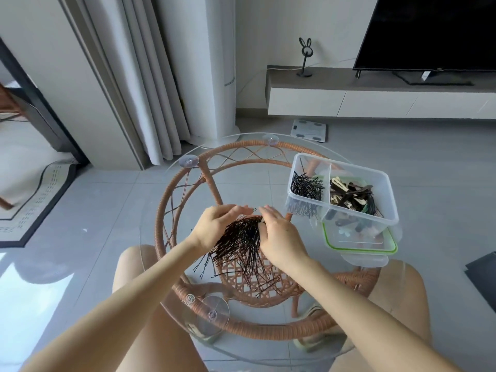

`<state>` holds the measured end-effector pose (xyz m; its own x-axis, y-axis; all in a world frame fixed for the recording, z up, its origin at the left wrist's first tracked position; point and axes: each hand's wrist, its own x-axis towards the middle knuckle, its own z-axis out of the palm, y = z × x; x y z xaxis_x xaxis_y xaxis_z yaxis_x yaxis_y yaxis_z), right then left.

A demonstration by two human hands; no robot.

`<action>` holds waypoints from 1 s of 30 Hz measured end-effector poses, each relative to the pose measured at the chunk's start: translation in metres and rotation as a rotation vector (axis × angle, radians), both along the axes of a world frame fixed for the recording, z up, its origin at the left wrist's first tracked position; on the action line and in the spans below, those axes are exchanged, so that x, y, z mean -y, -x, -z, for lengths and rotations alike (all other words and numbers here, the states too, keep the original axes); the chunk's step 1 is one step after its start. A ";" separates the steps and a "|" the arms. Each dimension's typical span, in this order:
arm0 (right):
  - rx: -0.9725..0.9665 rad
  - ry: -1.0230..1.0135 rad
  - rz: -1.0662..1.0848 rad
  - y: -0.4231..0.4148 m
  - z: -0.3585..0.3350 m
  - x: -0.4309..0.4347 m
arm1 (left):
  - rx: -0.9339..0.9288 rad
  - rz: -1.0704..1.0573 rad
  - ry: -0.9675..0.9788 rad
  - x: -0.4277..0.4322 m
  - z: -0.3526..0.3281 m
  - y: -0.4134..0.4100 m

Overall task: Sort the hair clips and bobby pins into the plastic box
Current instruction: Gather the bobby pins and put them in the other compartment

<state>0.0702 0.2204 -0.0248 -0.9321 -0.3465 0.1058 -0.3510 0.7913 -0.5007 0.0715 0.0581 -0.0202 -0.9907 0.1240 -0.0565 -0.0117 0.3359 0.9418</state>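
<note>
Two hands meet on the bobby pin bundle. The left hand wraps its gathered far end, and the right hand presses it with straight fingers. Pins run near-far, loose ends fanned near. The plastic box sits far right, nearer the right hand. Its left compartment already holds pins. Thumbs are hidden.

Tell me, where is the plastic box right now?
In the head view, the plastic box sits at the far right of the glass table, atop a green-rimmed lid, beyond the right hand.
</note>
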 end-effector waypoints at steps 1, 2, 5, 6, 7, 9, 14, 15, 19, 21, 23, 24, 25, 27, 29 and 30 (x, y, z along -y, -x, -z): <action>0.030 -0.049 -0.028 0.003 0.004 0.004 | -0.030 -0.083 0.036 0.003 0.000 -0.002; 0.036 -0.086 -0.058 0.004 0.009 0.006 | -0.063 -0.172 0.108 0.007 0.001 -0.004; 0.020 -0.010 -0.159 -0.005 0.018 0.006 | -0.112 -0.286 0.405 0.015 0.009 -0.011; 0.037 0.032 -0.208 -0.009 0.019 0.004 | -0.113 -0.262 0.492 0.015 0.013 -0.014; 0.068 0.067 -0.260 -0.015 0.018 0.001 | -0.117 -0.231 0.548 0.013 0.017 -0.016; 0.141 0.138 -0.328 -0.023 0.013 -0.007 | -0.133 -0.200 0.553 0.004 0.022 -0.018; 0.069 0.231 -0.216 -0.038 -0.014 -0.033 | -0.073 -0.250 0.290 -0.006 0.011 -0.022; 0.026 0.172 -0.191 -0.043 -0.016 -0.042 | -0.060 -0.268 0.243 -0.002 0.008 -0.024; 0.063 -0.276 -0.176 -0.068 -0.014 -0.075 | -0.094 -0.291 0.740 0.022 -0.006 -0.036; 0.053 -0.398 -0.180 -0.077 -0.006 -0.078 | 0.019 -0.154 0.900 0.030 -0.012 -0.046; 0.022 -0.414 -0.182 -0.078 -0.001 -0.067 | 0.085 0.020 1.010 0.033 -0.013 -0.056; 0.020 -0.393 -0.174 -0.076 0.000 -0.059 | 0.085 0.095 1.055 0.032 -0.013 -0.060; 0.022 -0.359 -0.164 -0.073 0.001 -0.050 | 0.075 0.148 1.076 0.031 -0.012 -0.063; 0.038 -0.281 -0.143 -0.066 0.001 -0.033 | 0.060 0.192 1.080 0.025 -0.010 -0.067; 0.044 -0.238 -0.123 -0.059 0.000 -0.019 | 0.024 0.157 1.083 0.016 -0.009 -0.067; 0.042 -0.227 -0.117 -0.055 0.000 -0.013 | 0.005 0.124 1.072 0.012 -0.009 -0.066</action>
<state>0.1257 0.2333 -0.0245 -0.8864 -0.4622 -0.0249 -0.4290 0.8405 -0.3310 0.1372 0.0464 -0.0109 -0.9741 0.1068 -0.1991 0.0760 0.9848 0.1564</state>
